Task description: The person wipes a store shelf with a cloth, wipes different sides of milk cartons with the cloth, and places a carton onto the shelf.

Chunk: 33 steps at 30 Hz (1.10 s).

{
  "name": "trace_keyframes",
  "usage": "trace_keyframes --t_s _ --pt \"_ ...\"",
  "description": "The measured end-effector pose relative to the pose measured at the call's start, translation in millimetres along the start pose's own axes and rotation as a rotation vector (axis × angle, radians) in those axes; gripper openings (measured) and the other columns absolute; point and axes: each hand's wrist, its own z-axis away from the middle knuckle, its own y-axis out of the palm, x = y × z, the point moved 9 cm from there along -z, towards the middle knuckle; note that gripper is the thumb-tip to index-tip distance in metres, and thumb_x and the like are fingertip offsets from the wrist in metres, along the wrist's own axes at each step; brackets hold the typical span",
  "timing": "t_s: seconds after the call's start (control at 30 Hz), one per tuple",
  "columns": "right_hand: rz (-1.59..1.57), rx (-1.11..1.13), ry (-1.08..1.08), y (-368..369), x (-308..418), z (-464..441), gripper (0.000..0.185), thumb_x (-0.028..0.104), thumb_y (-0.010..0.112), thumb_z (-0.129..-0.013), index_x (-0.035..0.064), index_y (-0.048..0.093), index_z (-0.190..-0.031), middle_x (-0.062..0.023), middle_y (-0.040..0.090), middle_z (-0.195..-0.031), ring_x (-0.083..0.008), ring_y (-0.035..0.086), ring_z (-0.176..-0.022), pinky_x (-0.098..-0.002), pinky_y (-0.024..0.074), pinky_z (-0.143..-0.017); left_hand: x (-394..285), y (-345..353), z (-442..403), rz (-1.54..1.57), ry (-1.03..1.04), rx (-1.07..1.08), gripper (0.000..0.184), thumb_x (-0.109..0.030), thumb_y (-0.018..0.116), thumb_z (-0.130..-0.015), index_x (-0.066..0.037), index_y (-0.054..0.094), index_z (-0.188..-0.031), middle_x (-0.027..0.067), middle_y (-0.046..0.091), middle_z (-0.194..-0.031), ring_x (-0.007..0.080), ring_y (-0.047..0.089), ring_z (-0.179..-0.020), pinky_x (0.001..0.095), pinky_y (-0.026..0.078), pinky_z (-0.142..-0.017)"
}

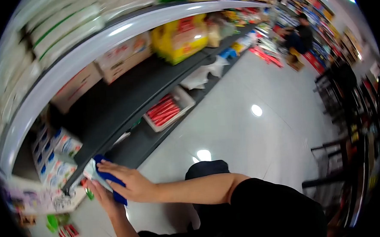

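A small white box-like pack [90, 170] with printed sides is between my two hands, beside the front edge of the lower shelf. My left hand [103, 199] holds it from below and the left, fingers against its side. From the right, my right hand [131, 181] presses a dark blue cloth [116, 187] against the pack, fingers bent over the cloth. Much of the pack is covered by the cloth and fingers. Similar white packs [58, 170] with blue and orange print stand stacked at the shelf's left end.
On the dark shelf [124, 94] are cartons [76, 88] and a yellow bag [179, 39]. Below sits a white bin [187, 102] of red sticks. Stools [333, 149] line the right side. A person [301, 35] crouches far down the aisle among goods on the floor.
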Motion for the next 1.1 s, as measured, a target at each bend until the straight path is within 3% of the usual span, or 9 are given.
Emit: trace_keyframes --t_s 0.2,0.5,0.63,0.7,0.73,0.83,0.9,0.93,1.1 --pt "0.193 0.065 -0.092 20 -4 9 0.051 0.013 0.055 -0.094 -0.0065 0.043 -0.139 -0.0207 0.035 -0.152 -0.0347 0.022 -0.147 -0.0461 0.0282 -0.114 16 3 -1 0.093 -0.085 0.022 0.055 -0.044 0.043 -0.102 -0.009 0.034 -0.144 0.0097 0.047 -0.138 0.0221 0.050 -0.122 0.0374 0.040 -0.103" --pt "0.121 0.157 -0.161 30 4 22 0.044 0.011 0.060 -0.090 -0.0051 0.052 -0.130 -0.0187 0.048 -0.143 -0.0333 0.032 -0.142 -0.0432 0.0322 -0.114 18 -11 -2 0.144 -0.281 -0.040 0.060 -0.057 0.051 -0.094 -0.010 0.047 -0.132 0.0082 0.057 -0.120 0.0201 0.059 -0.106 0.0347 0.049 -0.089" --pt "-0.163 0.083 0.027 11 -4 14 0.030 0.008 0.060 -0.089 0.0008 0.063 -0.118 -0.0175 0.063 -0.124 -0.0326 0.057 -0.120 -0.0398 0.0444 -0.102 20 -25 -20 0.179 -0.247 -0.022 0.054 -0.054 0.053 -0.094 -0.009 0.053 -0.122 0.0068 0.062 -0.100 0.0183 0.062 -0.091 0.0323 0.052 -0.079" --pt "-0.435 -0.102 0.378 -7 -34 12 0.020 0.013 0.062 -0.090 -0.0033 0.064 -0.102 -0.0119 0.069 -0.091 -0.0185 0.065 -0.082 -0.0318 0.0529 -0.074 -7 6 -7 0.351 -0.204 -0.113 0.052 -0.051 0.053 -0.094 -0.008 0.052 -0.123 0.0094 0.064 -0.102 0.0198 0.062 -0.091 0.0340 0.052 -0.080" --pt "-0.414 -0.210 0.453 -21 -47 12 0.018 0.015 0.062 -0.092 -0.0025 0.063 -0.097 -0.0049 0.065 -0.085 -0.0098 0.058 -0.077 -0.0278 0.0508 -0.069 -2 -4 -8 0.388 -0.246 -0.079 0.054 -0.053 0.052 -0.094 -0.011 0.051 -0.127 0.0095 0.063 -0.112 0.0225 0.061 -0.097 0.0410 0.051 -0.085" --pt "-0.516 -0.448 0.514 -55 -49 4 0.025 0.020 0.056 -0.096 -0.0011 0.063 -0.106 -0.0038 0.065 -0.090 -0.0087 0.058 -0.082 -0.0233 0.0484 -0.073 -11 10 -6 0.419 -0.142 -0.028 0.060 -0.054 0.046 -0.097 -0.012 0.043 -0.140 0.0089 0.055 -0.130 0.0274 0.055 -0.114 0.0524 0.043 -0.099" --pt "-0.658 -0.416 0.543 -47 -60 1 0.030 0.017 0.052 -0.096 -0.0032 0.061 -0.117 -0.0118 0.065 -0.114 -0.0204 0.063 -0.104 -0.0330 0.0500 -0.092 -10 20 -5 0.426 -0.205 0.022 0.060 -0.052 0.038 -0.101 -0.009 0.040 -0.143 0.0114 0.054 -0.132 0.0289 0.054 -0.119 0.0521 0.042 -0.102" --pt "-0.687 -0.402 0.565 -40 -51 -2 0.033 0.022 0.052 -0.098 -0.0028 0.061 -0.118 -0.0076 0.064 -0.107 -0.0125 0.060 -0.094 -0.0246 0.0488 -0.083 -8 22 0 0.458 -0.238 0.018 0.060 -0.051 0.033 -0.102 -0.008 0.038 -0.144 0.0129 0.053 -0.134 0.0295 0.054 -0.121 0.0504 0.042 -0.103" --pt "-0.608 -0.239 0.576 -18 -43 -3 0.039 0.019 0.051 -0.100 -0.0037 0.054 -0.131 -0.0127 0.062 -0.121 -0.0160 0.059 -0.108 -0.0264 0.0448 -0.095 -8 40 5 0.414 -0.299 0.049 0.063 -0.051 0.023 -0.104 -0.004 0.039 -0.142 0.0131 0.056 -0.133 0.0248 0.058 -0.119 0.0399 0.046 -0.102"
